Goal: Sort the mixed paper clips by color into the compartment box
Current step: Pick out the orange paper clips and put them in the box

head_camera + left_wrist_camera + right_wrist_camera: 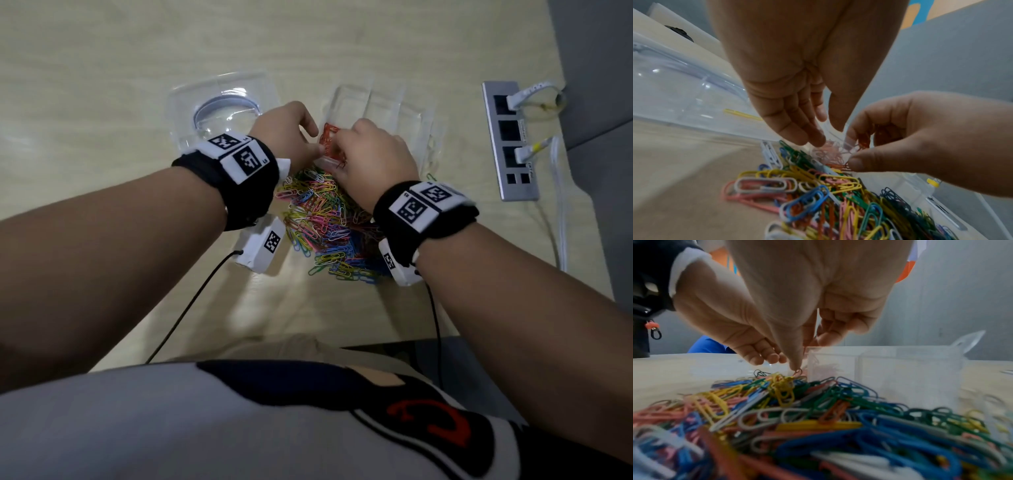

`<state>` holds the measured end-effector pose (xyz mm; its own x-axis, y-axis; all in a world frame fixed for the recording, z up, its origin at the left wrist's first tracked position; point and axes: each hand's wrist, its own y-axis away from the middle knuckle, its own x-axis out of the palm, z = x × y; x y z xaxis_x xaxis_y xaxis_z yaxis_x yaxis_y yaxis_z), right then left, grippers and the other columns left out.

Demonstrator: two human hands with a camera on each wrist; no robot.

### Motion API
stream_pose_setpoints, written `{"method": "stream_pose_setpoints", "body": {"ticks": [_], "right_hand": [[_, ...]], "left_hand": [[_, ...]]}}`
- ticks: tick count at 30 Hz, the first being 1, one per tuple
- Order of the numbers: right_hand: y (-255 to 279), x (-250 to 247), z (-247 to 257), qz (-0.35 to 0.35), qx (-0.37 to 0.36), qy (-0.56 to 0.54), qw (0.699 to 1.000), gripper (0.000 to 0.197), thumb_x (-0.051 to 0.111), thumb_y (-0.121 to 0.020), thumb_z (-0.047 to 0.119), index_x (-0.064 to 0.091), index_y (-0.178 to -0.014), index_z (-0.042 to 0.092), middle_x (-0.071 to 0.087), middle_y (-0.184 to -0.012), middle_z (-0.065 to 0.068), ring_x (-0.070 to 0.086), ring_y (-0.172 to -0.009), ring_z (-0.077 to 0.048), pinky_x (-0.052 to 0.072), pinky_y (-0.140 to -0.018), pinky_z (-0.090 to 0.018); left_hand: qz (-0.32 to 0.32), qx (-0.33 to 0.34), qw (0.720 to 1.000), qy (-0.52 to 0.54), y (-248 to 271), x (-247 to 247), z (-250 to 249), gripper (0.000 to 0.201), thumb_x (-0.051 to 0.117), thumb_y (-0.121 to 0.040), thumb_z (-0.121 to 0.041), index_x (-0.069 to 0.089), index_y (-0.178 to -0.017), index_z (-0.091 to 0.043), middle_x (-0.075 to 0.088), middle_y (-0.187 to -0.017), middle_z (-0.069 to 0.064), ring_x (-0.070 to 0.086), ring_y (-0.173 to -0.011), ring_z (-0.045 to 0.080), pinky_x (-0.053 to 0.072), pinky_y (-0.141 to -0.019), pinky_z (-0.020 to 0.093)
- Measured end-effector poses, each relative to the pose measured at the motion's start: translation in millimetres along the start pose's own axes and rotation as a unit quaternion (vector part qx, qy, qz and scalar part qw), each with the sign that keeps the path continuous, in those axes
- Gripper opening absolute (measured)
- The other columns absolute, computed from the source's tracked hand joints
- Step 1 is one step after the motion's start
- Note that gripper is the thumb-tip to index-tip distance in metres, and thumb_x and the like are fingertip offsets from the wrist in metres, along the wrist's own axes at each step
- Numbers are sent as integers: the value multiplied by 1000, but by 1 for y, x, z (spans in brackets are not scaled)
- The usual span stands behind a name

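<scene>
Pale wood worktop point(102, 85) carries everything. Nearest lies the clip pile point(325, 219), mixed colours, between both wrists. Beyond it the left hand point(287, 133) hangs with relaxed, nearly straight fingers, holding nothing. The right hand point(373, 154) pinches red clips point(863, 139) at the clear box point(407, 113) rim, hiding that compartment. A clear lid point(219, 106) lies left; farther right, a socket strip point(510, 140) with white cables.

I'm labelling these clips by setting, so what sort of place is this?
Probably an office desk or workstation: a pale wood-look desk, a built-in socket panel with white cables plugged in, and a pile of coloured paper clips.
</scene>
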<state>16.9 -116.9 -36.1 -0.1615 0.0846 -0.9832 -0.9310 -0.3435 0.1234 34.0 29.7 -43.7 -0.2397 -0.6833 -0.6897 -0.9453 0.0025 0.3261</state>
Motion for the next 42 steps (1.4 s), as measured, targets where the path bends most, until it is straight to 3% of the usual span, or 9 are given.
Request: {"method": "stream_pose_setpoints", "body": {"ticks": [4, 14, 20, 23, 26, 33, 37, 40, 42], "right_hand": [[-4, -5, -5, 20, -2, -33, 999, 37, 56, -93, 50, 70, -109, 20, 60, -107, -9, 59, -99, -30, 44, -82, -37], [-12, -24, -11, -83, 103, -214, 968, 16, 62, -88, 32, 74, -89, 21, 70, -88, 5, 62, -85, -13, 48, -79, -28], [-13, -24, -11, -46, 112, -189, 974, 29, 48, -96, 27, 68, -117, 23, 68, -115, 1, 61, -107, -19, 47, -94, -32], [-5, -22, -15, -35, 112, -172, 978, 17, 52, -92, 23, 67, -98, 22, 62, -104, -1, 56, -94, -18, 41, -77, -26], [6, -16, -15, 48, 98, -131, 985, 3, 61, -86, 23, 59, -86, 25, 57, -90, 2, 54, -84, -19, 39, -69, -28], [18, -10, -13, -17, 104, -115, 988, 13, 51, -90, 12, 61, -98, 16, 58, -103, -8, 55, -90, -26, 44, -74, -34], [29, -3, -4, 3, 89, -126, 988, 16, 56, -92, 30, 62, -102, 20, 55, -108, -4, 55, -97, -24, 43, -78, -32], [41, 9, 4, 94, 49, -64, 992, 59, 66, -79, 60, 53, -128, 28, 50, -124, -3, 48, -115, -25, 43, -95, -41], [44, 17, 7, 98, 47, -36, 993, 70, 67, -77, 63, 47, -136, 32, 47, -128, -4, 45, -118, -28, 41, -96, -43]], "left_hand": [[-2, 7, 1000, 0, -2, -1, 1, 24, 72, -79, -31, 54, -95, -27, 69, -91, 0, 63, -82, 18, 44, -71, 26], [14, 4, 1000, -6, -5, 0, 2, 23, 71, -82, -33, 54, -95, -27, 67, -95, 2, 62, -86, 19, 45, -74, 27], [11, 1, 1000, -8, -4, 2, 1, 23, 71, -82, -32, 53, -95, -25, 68, -96, 3, 65, -87, 21, 52, -83, 35], [11, -7, 1000, 6, -4, 2, 2, 25, 71, -82, -33, 53, -97, -25, 68, -97, 4, 66, -85, 22, 54, -82, 37], [5, -12, 1000, 28, -3, 0, -1, 18, 68, -85, -33, 56, -96, -26, 68, -96, 3, 66, -80, 20, 56, -75, 34], [77, -56, 975, 202, 17, -10, 4, 12, 54, -95, -14, 56, -85, -21, 69, -83, 8, 67, -69, 19, 59, -70, 37], [90, -91, 969, 214, 32, -13, 21, 16, 55, -92, -11, 58, -81, -23, 65, -80, 5, 62, -64, 15, 58, -66, 34], [98, -91, 979, 157, 42, -12, 30, 19, 57, -89, -9, 59, -78, -25, 63, -74, 0, 60, -59, 11, 57, -56, 27], [109, -83, 981, 134, 48, -10, 33, 18, 58, -89, -11, 60, -79, -25, 64, -76, 1, 64, -63, 15, 59, -59, 31]]}}
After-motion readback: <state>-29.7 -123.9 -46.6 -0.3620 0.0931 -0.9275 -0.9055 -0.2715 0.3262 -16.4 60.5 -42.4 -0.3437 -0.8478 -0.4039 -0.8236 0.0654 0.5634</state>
